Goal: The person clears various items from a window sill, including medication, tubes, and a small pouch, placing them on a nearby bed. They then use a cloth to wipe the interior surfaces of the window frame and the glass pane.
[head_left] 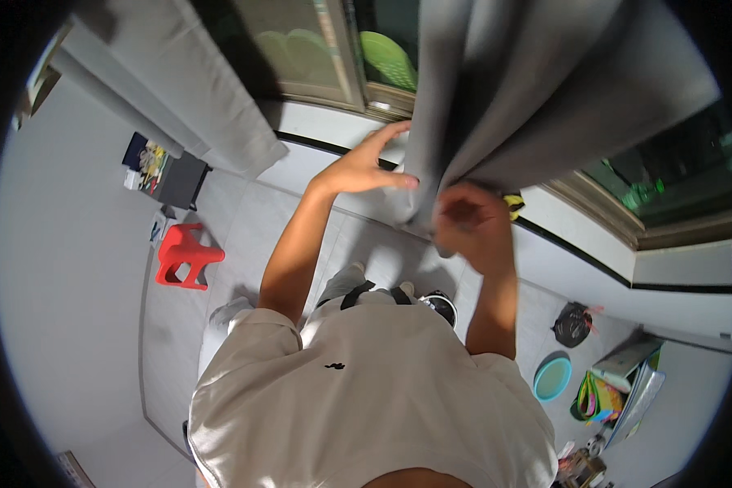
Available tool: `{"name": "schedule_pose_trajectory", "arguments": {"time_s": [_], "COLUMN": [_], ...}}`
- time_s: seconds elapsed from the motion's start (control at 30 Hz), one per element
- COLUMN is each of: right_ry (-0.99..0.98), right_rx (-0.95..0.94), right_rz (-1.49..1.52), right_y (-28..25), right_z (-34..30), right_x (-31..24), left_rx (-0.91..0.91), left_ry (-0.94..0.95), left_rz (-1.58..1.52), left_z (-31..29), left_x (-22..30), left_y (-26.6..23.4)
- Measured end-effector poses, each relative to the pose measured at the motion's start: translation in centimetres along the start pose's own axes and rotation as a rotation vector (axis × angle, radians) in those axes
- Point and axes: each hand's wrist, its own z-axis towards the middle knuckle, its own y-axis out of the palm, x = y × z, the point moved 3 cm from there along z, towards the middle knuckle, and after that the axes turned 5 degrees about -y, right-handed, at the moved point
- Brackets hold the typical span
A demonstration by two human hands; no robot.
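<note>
A long grey curtain hangs in deep folds in front of the window and narrows to a bunch near its lower end. My left hand is at the curtain's left edge, thumb and fingers spread apart. Its fingertips reach the cloth, and some may be behind it. On the other side, my right hand is curled closed against the bunched lower part of the cloth. Motion blurs that hand, so the single fingers are hard to make out.
A second, light curtain hangs at the left. The white windowsill runs behind my hands. On the floor are a red stool, a black bag, a turquoise basin and a dark box with small items on top.
</note>
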Motion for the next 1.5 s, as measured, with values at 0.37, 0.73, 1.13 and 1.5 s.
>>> {"name": "schedule_pose_trajectory", "arguments": {"time_s": [0.37,0.73,1.13,1.5], "right_ry": [0.037,0.137,0.137,-0.031], "right_rx": [-0.291,-0.175,-0.290,-0.502], "right_rz": [-0.009,-0.071,-0.083,-0.327], "right_y": [19.1,31.5,42.5,48.9], "right_z": [11.2,25.7,31.1,47.2], "right_x": [7.5,17.7,21.1,17.9], "left_rx": [1.016,1.250,0.906,0.759], "left_ry": [-0.005,0.060,0.017,0.355], "left_rz": [-0.734,-0.552,-0.544,-0.549], "left_z": [-7.5,-18.7,-19.4,-24.1], "left_x": [-13.1,-18.9,-19.2,-17.7], "left_y": [-24.0,-39.4,-49.0,-54.8]}}
